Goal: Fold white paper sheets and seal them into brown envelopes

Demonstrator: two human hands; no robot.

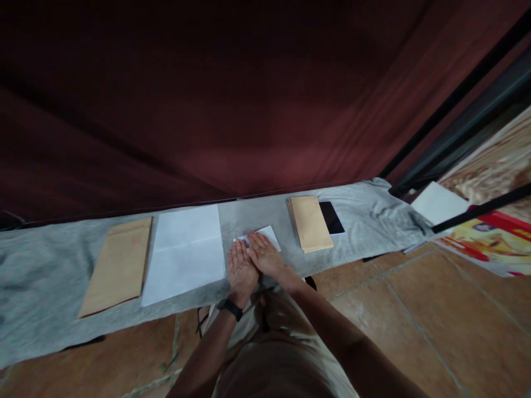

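Observation:
My left hand (240, 267) and my right hand (264, 253) lie flat, side by side, pressing down on a small folded white paper (267, 235) on the grey-covered table (373, 221). The fingers are stretched out and hold nothing. A black watch sits on my left wrist. Only the paper's far corner shows past my fingertips. A large white sheet (185, 251) lies just left of my hands. A stack of brown envelopes (310, 223) lies to the right.
A larger brown envelope (117, 265) lies at the left. A black phone (331, 217) rests beside the envelope stack. A dark red curtain hangs behind the table. White paper (438, 202) and a colourful printed sheet (485, 237) lie at the far right, on the tiled floor.

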